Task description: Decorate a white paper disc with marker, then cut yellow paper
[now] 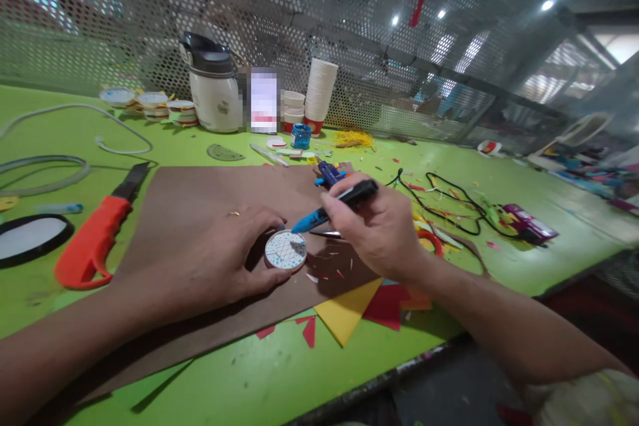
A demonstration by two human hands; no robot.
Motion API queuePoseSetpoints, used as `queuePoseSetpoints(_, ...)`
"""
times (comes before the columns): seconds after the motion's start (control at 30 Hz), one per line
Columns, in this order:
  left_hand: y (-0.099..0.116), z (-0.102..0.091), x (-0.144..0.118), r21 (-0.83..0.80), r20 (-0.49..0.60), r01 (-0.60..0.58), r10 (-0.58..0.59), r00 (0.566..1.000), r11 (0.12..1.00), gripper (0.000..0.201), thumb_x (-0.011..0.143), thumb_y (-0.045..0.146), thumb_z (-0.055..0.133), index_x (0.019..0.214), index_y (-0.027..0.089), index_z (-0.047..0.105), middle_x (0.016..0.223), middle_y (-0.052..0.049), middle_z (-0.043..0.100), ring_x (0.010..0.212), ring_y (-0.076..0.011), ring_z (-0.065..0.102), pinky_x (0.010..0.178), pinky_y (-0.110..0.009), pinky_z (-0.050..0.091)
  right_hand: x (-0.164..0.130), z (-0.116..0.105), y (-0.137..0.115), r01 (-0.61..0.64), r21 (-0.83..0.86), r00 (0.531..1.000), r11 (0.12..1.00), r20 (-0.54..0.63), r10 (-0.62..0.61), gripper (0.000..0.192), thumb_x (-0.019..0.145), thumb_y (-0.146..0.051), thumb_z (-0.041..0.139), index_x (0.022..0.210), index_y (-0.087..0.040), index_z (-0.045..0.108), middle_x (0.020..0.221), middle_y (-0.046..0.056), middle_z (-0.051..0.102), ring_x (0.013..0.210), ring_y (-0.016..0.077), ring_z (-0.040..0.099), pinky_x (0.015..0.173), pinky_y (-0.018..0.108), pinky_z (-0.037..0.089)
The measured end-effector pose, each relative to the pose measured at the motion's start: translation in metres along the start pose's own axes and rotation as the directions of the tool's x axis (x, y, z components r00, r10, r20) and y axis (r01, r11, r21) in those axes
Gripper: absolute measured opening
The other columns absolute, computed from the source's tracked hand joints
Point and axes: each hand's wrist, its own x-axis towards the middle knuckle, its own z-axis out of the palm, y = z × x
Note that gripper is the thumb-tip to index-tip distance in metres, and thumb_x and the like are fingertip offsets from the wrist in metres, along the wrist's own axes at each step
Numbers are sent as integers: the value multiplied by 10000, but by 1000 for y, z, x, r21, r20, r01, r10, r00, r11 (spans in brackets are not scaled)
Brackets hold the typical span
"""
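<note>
My left hand rests on a brown board and pinches a small round white disc dotted with blue and red marks. A ring shows on one finger. My right hand grips a pen with a black body and blue tip, tip pointing down at the disc's upper edge. Small scissors with blue handles lie just behind the pen.
An orange-handled knife lies left on the green table. Yellow paper and red paper scraps sit by the front edge. A kettle, stacked paper cups, a black cable and mesh wall stand behind.
</note>
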Motion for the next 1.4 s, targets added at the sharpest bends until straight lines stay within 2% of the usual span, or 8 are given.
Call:
queuePoseSetpoints(0.1,-1,-1,0,52,47,-13,10,999,999,433,785,525,650,1107,236,644,1091,-67,699,958,-286,629,828,-402,475,1,-3,-2,-42,9,997,999,-65,43,194,902,-331,637,766,-194,612,591,-32,578,483,98,497,465,245,405)
queuePoseSetpoints(0.33,4,-2,0,62,34,11,-14,999,998,417,788,521,649,1057,203,631,1023,-67,703,924,-269,629,804,-372,465,0,3,3,-18,36,1000,999,-4,18,149,897,-304,641,801,-194,614,605,-53,539,519,94,471,510,245,418)
queuePoseSetpoints(0.47,3,-3,-1,65,71,2,-6,997,998,381,816,507,620,1058,212,625,992,-55,695,866,-247,619,764,-362,461,-2,5,2,41,57,998,998,44,-44,100,893,-238,628,807,-192,609,649,-44,586,548,91,504,531,230,438)
queuePoseSetpoints(0.6,6,-5,-2,32,70,17,-19,997,999,385,827,500,610,1074,204,620,1009,-57,688,876,-243,623,768,-364,463,-3,6,3,40,69,994,997,102,-47,98,893,-258,646,841,-178,624,704,-30,630,557,83,525,526,218,434)
queuePoseSetpoints(0.93,-1,-1,-2,45,65,17,-20,998,999,402,799,497,636,1081,210,624,1039,-76,684,935,-280,609,796,-408,467,-6,9,9,79,35,987,996,137,-83,101,900,-270,656,881,-176,626,747,-20,651,618,91,569,579,211,455)
queuePoseSetpoints(1.2,3,-4,-2,40,59,30,-32,998,999,395,775,503,645,1050,220,643,1017,-79,696,918,-299,627,788,-425,479,-8,9,9,93,15,984,996,153,-94,112,907,-289,647,891,-180,625,748,-14,656,611,101,576,586,226,459)
queuePoseSetpoints(1.4,1,-2,-2,-8,56,17,-16,998,1000,401,798,483,645,1098,218,627,1046,-76,692,932,-275,628,788,-398,489,-7,9,8,86,-11,983,996,166,-83,125,913,-294,633,886,-172,624,756,-3,652,626,109,580,595,237,454)
